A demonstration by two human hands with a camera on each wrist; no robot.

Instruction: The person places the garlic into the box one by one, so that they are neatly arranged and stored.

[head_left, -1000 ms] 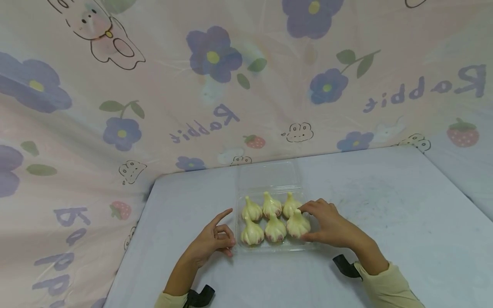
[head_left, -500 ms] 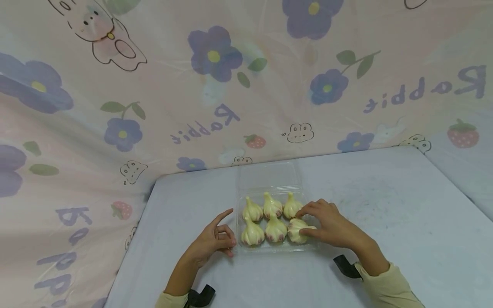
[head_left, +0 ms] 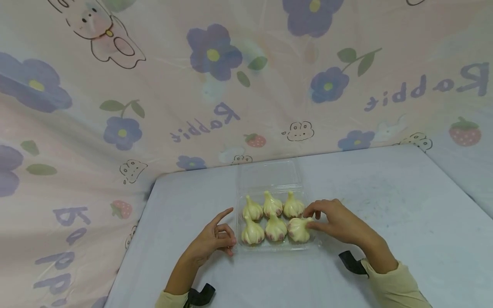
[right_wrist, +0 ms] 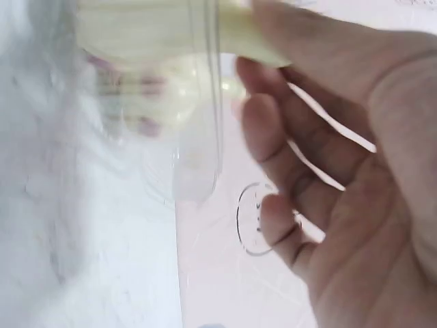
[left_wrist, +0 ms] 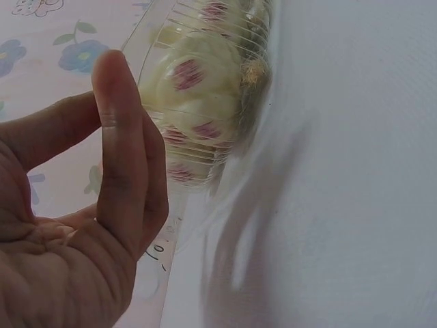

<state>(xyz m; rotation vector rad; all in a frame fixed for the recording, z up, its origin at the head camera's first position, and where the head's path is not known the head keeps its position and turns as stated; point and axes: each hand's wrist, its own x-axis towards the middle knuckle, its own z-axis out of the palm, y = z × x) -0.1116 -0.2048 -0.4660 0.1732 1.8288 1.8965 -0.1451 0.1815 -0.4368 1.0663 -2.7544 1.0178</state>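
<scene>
A clear plastic clamshell box (head_left: 277, 247) with several garlic bulbs (head_left: 252, 234) in two rows lies in the middle of the table. At its front right, my right hand (head_left: 340, 222) pinches the neck of a garlic bulb (head_left: 298, 231) between thumb and fingers; that bulb lies tilted, neck to the right. The right wrist view shows this neck (right_wrist: 235, 31) by the thumb, blurred. Beside the box's left edge is my left hand (head_left: 211, 241), index finger stretched out, the others loosely bent, nothing seen between them. Its fingertips (left_wrist: 116, 75) overlap the box wall in the left wrist view.
The box's clear lid (head_left: 269, 173) lies folded back toward the far table edge. Printed cloth (head_left: 161, 85) hangs behind and left of the white table (head_left: 385, 214). Black wrist pieces (head_left: 202, 295) sit at both sleeves.
The front right garlic bulb was upright and has tipped, its neck now pointing right. My right hand has drawn slightly to the right, from around the bulb to its neck. My left hand stays put.
</scene>
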